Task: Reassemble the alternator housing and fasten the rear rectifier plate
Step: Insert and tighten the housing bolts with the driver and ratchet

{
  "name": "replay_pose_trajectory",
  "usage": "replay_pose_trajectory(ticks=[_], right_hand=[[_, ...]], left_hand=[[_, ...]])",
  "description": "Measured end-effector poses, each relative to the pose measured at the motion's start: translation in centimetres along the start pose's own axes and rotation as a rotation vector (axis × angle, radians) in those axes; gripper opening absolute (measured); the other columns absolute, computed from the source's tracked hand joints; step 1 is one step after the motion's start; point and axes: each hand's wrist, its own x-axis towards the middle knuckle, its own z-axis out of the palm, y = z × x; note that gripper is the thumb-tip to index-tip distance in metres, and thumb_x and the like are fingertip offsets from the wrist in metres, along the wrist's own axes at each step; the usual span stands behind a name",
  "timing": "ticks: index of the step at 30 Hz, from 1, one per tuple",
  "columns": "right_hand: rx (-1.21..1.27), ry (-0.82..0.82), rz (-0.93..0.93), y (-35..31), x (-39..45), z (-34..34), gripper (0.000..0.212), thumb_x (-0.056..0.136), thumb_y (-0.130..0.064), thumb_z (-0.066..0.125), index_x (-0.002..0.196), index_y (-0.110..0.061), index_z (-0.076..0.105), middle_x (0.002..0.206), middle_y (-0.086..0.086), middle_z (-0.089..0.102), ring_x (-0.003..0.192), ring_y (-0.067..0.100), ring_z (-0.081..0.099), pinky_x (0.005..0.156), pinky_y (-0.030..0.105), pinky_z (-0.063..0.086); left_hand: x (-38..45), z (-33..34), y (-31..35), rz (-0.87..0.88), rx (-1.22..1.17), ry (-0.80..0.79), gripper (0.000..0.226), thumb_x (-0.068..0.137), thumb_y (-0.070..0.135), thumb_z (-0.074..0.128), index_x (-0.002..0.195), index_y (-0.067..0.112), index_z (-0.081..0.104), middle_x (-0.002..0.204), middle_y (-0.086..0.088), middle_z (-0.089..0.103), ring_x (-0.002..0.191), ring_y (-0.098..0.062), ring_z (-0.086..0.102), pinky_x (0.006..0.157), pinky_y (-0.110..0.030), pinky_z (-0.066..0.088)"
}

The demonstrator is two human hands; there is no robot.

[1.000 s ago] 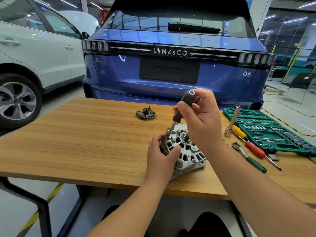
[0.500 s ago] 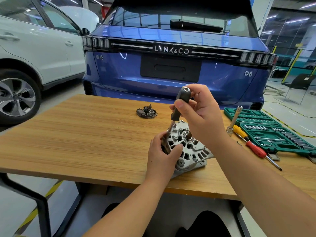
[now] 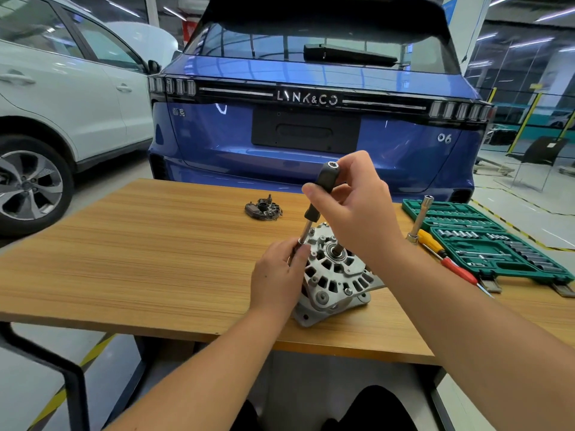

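On table [image 3: 124, 259], hands [image 3: 357, 206] gripping driver [image 3: 320, 191], alternator [image 3: 336, 275]

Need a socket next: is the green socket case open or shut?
Open: the green socket case lies flat on the table, its rows of sockets showing.

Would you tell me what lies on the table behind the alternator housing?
Behind the alternator housing, a dark rectifier plate lies alone on the wooden table. The right hand, holding the driver, covers the tabletop directly behind the housing.

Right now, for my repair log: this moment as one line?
right hand grips driver | left hand steadies shaft on alternator | rectifier plate on table
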Motion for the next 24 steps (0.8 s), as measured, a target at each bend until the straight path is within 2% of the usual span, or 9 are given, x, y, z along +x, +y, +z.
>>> replay_pose_trajectory(ticks=[2, 5, 7, 11, 14, 16, 18, 21, 24], right_hand=[[-0.097, -0.082, -0.031, -0.5, 0.5, -0.7, 0.032, 0.092, -0.034, 0.071, 0.110, -0.024, 0.047, 0.080, -0.011, 0.062, 0.067, 0.007, 0.064, 0.060, 0.021, 0.052], [-0.150, -0.300, -0.066, -2.0, 1.6, -2.7, 0.047, 0.096, -0.029, 0.066, 0.138, -0.030, 0.045, 0.098, -0.016, 0.067, 0.067, 0.003, 0.063, 0.065, 0.016, 0.052], [-0.204, -0.426, -0.092, -3.2, 2.6, -4.1, 0.042, 0.096, -0.021, 0.066, 0.134, -0.034, 0.054, 0.104, -0.028, 0.065, 0.074, -0.010, 0.063, 0.067, 0.009, 0.050], [-0.353, -0.557, -0.095, -5.2, 4.3, -5.5, 0.034, 0.092, -0.012, 0.067, 0.115, -0.037, 0.066, 0.108, -0.018, 0.070, 0.094, -0.013, 0.064, 0.080, 0.021, 0.056], [-0.544, -0.645, -0.132, -5.4, 5.1, -5.7, 0.033, 0.088, -0.019, 0.073, 0.115, -0.036, 0.069, 0.097, -0.026, 0.064, 0.082, -0.015, 0.058, 0.067, 0.006, 0.043], [-0.606, -0.663, -0.140, -5.3, 5.4, -6.0, 0.031, 0.087, -0.021, 0.075, 0.113, -0.037, 0.069, 0.089, -0.028, 0.061, 0.075, -0.017, 0.056, 0.058, 0.003, 0.039], [-0.631, -0.670, -0.154, -5.1, 5.5, -6.3, 0.029, 0.086, -0.024, 0.076, 0.110, -0.039, 0.070, 0.084, -0.026, 0.061, 0.075, -0.017, 0.054, 0.058, 0.001, 0.038], [-0.678, -0.678, -0.190, -5.2, 5.7, -6.4, 0.024, 0.086, -0.032, 0.077, 0.109, -0.036, 0.070, 0.079, -0.023, 0.062, 0.074, -0.014, 0.055, 0.052, 0.013, 0.037], [-0.772, -0.630, -0.217, -5.3, 6.0, -6.0, 0.026, 0.088, -0.048, 0.071, 0.106, -0.029, 0.069, 0.072, -0.018, 0.057, 0.062, 0.004, 0.056, 0.053, 0.023, 0.036]], left_hand=[[0.5, -0.8, -0.3, 0.073, 0.109, -0.045, 0.021, 0.103, 0.038, 0.050, 0.083, 0.034, 0.055, 0.072, 0.015, 0.052, 0.073, -0.001, 0.051, 0.060, -0.019, 0.032], [0.9, -1.4, -0.6, 0.175, 0.220, -0.088, 0.021, 0.105, 0.033, 0.048, 0.086, 0.029, 0.055, 0.072, 0.018, 0.047, 0.070, 0.001, 0.047, 0.060, -0.015, 0.028], [1.0, -1.5, -0.7, 0.202, 0.252, -0.103, 0.021, 0.105, 0.031, 0.047, 0.087, 0.027, 0.056, 0.073, 0.016, 0.047, 0.069, -0.003, 0.047, 0.059, -0.017, 0.028], [0.9, -1.3, -0.7, 0.222, 0.258, -0.083, 0.022, 0.106, 0.030, 0.047, 0.090, 0.023, 0.061, 0.073, 0.018, 0.047, 0.068, 0.001, 0.046, 0.058, -0.015, 0.029], [0.8, -1.0, -1.0, 0.228, 0.241, -0.053, 0.025, 0.106, 0.030, 0.048, 0.095, 0.017, 0.067, 0.076, 0.016, 0.051, 0.069, -0.002, 0.048, 0.059, -0.013, 0.031], [0.8, -1.0, -1.0, 0.225, 0.226, -0.049, 0.026, 0.106, 0.030, 0.048, 0.098, 0.015, 0.068, 0.081, 0.014, 0.055, 0.072, -0.005, 0.050, 0.060, -0.012, 0.033], [0.8, -0.9, -1.1, 0.210, 0.209, -0.053, 0.027, 0.106, 0.031, 0.048, 0.100, 0.016, 0.069, 0.082, 0.013, 0.057, 0.074, -0.006, 0.052, 0.061, -0.012, 0.034], [0.7, -0.7, -1.0, 0.183, 0.191, -0.052, 0.024, 0.106, 0.031, 0.048, 0.096, 0.020, 0.067, 0.077, 0.015, 0.055, 0.073, -0.003, 0.052, 0.060, -0.013, 0.032], [0.4, -0.5, -0.9, 0.138, 0.130, -0.023, 0.024, 0.105, 0.034, 0.049, 0.085, 0.029, 0.061, 0.072, 0.014, 0.053, 0.071, -0.003, 0.052, 0.058, -0.014, 0.032]])
